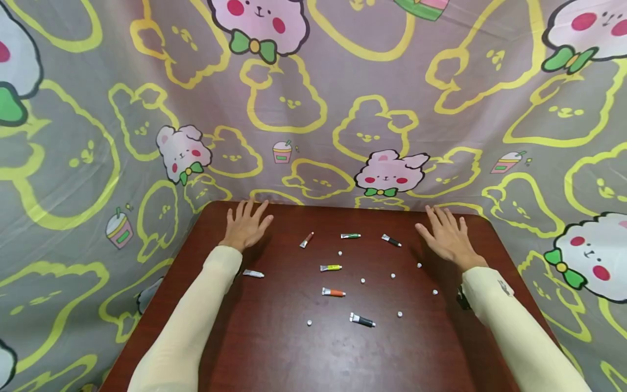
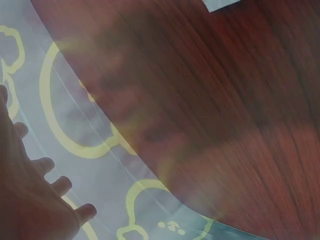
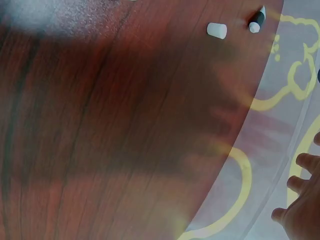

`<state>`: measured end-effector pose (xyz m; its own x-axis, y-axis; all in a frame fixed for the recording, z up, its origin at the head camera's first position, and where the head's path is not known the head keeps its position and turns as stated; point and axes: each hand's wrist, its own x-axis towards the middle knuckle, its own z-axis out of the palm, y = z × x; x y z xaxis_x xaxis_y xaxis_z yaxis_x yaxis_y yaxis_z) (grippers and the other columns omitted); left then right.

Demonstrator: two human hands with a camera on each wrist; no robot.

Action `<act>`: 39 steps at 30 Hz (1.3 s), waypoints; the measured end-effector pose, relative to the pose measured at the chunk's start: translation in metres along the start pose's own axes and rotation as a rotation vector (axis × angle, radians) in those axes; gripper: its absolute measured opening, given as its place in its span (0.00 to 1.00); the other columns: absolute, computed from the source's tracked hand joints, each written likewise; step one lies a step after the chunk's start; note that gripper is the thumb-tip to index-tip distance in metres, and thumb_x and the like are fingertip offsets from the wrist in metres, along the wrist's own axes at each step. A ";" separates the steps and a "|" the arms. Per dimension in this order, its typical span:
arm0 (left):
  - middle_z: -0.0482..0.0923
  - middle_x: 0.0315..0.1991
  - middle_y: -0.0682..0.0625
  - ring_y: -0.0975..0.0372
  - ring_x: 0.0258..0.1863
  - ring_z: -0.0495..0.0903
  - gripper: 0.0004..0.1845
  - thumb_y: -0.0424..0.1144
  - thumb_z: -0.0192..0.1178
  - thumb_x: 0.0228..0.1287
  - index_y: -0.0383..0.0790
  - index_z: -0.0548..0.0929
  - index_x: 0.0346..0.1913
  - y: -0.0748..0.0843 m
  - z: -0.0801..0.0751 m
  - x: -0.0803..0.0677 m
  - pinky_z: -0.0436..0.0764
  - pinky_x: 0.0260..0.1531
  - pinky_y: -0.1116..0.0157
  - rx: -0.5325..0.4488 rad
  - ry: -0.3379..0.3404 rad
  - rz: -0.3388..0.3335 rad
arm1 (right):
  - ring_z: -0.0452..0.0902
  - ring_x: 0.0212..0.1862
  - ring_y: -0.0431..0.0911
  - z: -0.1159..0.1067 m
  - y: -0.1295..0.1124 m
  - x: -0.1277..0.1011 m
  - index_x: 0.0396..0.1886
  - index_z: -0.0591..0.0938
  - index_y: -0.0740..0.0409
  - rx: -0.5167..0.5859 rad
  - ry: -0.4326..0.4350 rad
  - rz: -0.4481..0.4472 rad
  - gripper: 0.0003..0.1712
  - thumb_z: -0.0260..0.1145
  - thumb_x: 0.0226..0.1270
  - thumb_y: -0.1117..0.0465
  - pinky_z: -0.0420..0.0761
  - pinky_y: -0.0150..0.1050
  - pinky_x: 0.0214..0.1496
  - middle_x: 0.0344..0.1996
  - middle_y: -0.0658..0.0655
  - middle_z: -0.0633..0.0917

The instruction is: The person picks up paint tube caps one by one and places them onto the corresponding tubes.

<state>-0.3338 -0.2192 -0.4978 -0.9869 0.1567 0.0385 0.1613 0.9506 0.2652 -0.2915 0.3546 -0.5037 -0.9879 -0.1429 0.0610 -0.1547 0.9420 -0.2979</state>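
Dark reddish-brown wood is filling the middle of the head view: a table (image 1: 274, 348) with rounded far corners, closed in on three sides by a grey cartoon-printed cloth (image 1: 313, 109).

We are seeing the left hand (image 1: 246, 224) lying flat near the far left corner, fingers straight and spread, holding nothing. The right hand (image 1: 447, 235) is lying the same way near the far right corner, fingers spread and gripping nothing.

Between the hands small paint tubes are lying scattered and well apart: a red-brown tube (image 1: 307, 239), a green tube (image 1: 350, 236) and a black tube (image 1: 391, 240) in the far row, then a yellow tube (image 1: 330, 267), an orange tube (image 1: 333, 292) and a second black tube (image 1: 362, 320) nearer us. A white tube (image 1: 253, 273) is lying alone just beside the left forearm. Small white caps (image 1: 363, 281) are dotting the wood among them. Bare wood is stretching across the near part of the table and around each hand.

The left wrist view is showing the curved table edge (image 2: 150, 165) meeting the cloth, with the fingers (image 2: 55, 185) over the cloth, and only a corner of the white tube (image 2: 222, 4). The right wrist view is showing a white cap (image 3: 217, 30) close to the black tube (image 3: 257, 20) near the table's curved edge.
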 end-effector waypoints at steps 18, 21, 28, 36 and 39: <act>0.46 0.90 0.39 0.37 0.88 0.44 0.36 0.65 0.38 0.87 0.59 0.55 0.89 0.012 0.012 -0.002 0.41 0.82 0.30 0.022 -0.011 0.048 | 0.43 0.87 0.72 0.012 -0.015 -0.004 0.90 0.51 0.57 -0.005 0.036 -0.038 0.49 0.45 0.86 0.30 0.37 0.79 0.82 0.87 0.71 0.55; 0.47 0.90 0.40 0.37 0.88 0.45 0.36 0.65 0.38 0.87 0.59 0.56 0.89 0.014 0.015 -0.002 0.42 0.82 0.30 0.027 -0.005 0.064 | 0.44 0.87 0.72 0.015 -0.018 -0.005 0.90 0.52 0.58 -0.001 0.042 -0.050 0.49 0.46 0.86 0.31 0.39 0.78 0.82 0.87 0.71 0.55; 0.49 0.89 0.39 0.38 0.88 0.46 0.36 0.64 0.40 0.87 0.56 0.57 0.89 0.020 0.019 -0.004 0.42 0.83 0.31 0.018 -0.016 0.084 | 0.44 0.87 0.72 0.021 -0.026 -0.008 0.90 0.53 0.58 0.002 0.044 -0.077 0.48 0.47 0.86 0.32 0.40 0.77 0.83 0.87 0.71 0.55; 0.50 0.89 0.40 0.38 0.88 0.48 0.36 0.65 0.39 0.87 0.57 0.58 0.88 0.028 0.023 -0.006 0.44 0.83 0.31 0.030 -0.025 0.115 | 0.44 0.87 0.72 0.027 -0.036 -0.011 0.90 0.53 0.58 0.023 0.030 -0.096 0.48 0.50 0.86 0.34 0.40 0.75 0.84 0.87 0.71 0.56; 0.50 0.89 0.40 0.38 0.88 0.48 0.36 0.65 0.39 0.86 0.58 0.58 0.88 0.031 0.023 -0.007 0.45 0.83 0.32 0.030 -0.031 0.132 | 0.46 0.87 0.72 0.031 -0.038 -0.014 0.89 0.55 0.59 0.028 0.038 -0.102 0.47 0.51 0.86 0.35 0.41 0.75 0.84 0.86 0.71 0.57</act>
<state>-0.3220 -0.1847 -0.5126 -0.9566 0.2885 0.0413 0.2900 0.9287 0.2310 -0.2723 0.3111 -0.5230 -0.9658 -0.2257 0.1279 -0.2554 0.9142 -0.3146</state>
